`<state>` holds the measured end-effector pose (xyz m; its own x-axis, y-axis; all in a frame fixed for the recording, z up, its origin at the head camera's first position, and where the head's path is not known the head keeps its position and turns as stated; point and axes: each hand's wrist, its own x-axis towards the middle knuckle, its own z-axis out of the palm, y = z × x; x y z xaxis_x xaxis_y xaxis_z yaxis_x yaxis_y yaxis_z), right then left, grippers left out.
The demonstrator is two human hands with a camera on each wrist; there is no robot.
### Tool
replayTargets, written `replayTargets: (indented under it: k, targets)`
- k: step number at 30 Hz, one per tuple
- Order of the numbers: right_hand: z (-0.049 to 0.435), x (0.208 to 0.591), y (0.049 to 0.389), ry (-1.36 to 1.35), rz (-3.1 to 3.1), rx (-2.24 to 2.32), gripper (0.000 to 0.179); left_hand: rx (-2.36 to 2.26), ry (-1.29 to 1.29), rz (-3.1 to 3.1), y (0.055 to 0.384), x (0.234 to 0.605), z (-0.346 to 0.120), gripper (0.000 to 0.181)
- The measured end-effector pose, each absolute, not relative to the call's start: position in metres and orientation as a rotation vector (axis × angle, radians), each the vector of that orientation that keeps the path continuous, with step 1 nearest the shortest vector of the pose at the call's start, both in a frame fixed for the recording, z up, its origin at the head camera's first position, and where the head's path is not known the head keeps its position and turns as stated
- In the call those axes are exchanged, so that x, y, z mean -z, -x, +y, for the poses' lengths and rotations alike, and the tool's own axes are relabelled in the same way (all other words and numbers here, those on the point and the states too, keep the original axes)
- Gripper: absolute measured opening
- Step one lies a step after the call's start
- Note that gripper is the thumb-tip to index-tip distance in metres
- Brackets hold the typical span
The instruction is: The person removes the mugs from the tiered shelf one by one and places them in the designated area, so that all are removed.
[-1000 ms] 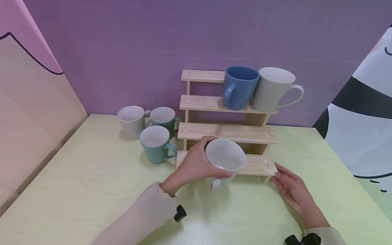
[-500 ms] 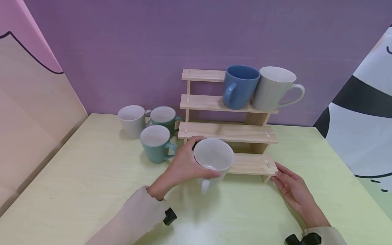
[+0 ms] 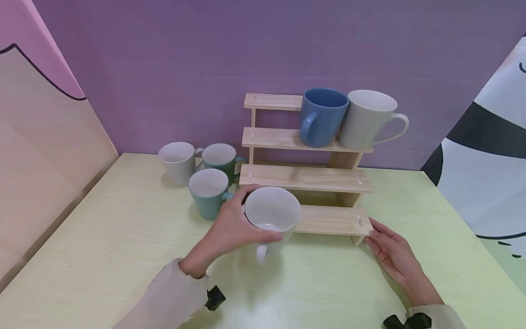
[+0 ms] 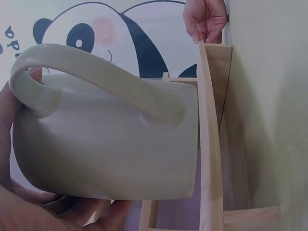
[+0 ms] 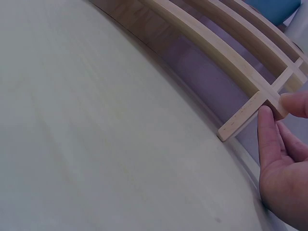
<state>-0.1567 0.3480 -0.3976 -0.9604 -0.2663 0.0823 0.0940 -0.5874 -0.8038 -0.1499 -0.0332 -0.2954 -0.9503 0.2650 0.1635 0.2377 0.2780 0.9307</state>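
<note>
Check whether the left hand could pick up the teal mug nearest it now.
Probably not as things stand: the left hand holds a white mug, so it isn't free to grip. The teal mug stands close on the table, with nothing visible between them.

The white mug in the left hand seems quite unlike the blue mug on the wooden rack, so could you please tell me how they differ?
Colour: the white mug is white inside and out, while the blue mug is blue inside and out.
Support: the left hand grips the white mug, while the blue mug stands unheld on the wooden rack.
Both have one handle and a rim that faces up.
</note>
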Motion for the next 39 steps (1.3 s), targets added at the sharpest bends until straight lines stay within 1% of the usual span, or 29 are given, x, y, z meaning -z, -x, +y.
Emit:
replayTargets:
  k: [15, 24, 39]
  targets:
    - [0.348, 0.399, 0.158, 0.245, 1.325, 2.610, 0.039, -1.821, -0.393, 2.502, 0.143, 0.289, -0.061, 0.090]
    - [0.348, 0.400, 0.159, 0.286, 1.305, 2.624, 0.040, -1.808, -0.362, 2.555, 0.139, 0.288, -0.074, 0.089]
    - [0.350, 0.401, 0.160, 0.278, 1.300, 2.625, 0.039, -1.830, -0.317, 2.642, 0.135, 0.287, -0.101, 0.085]
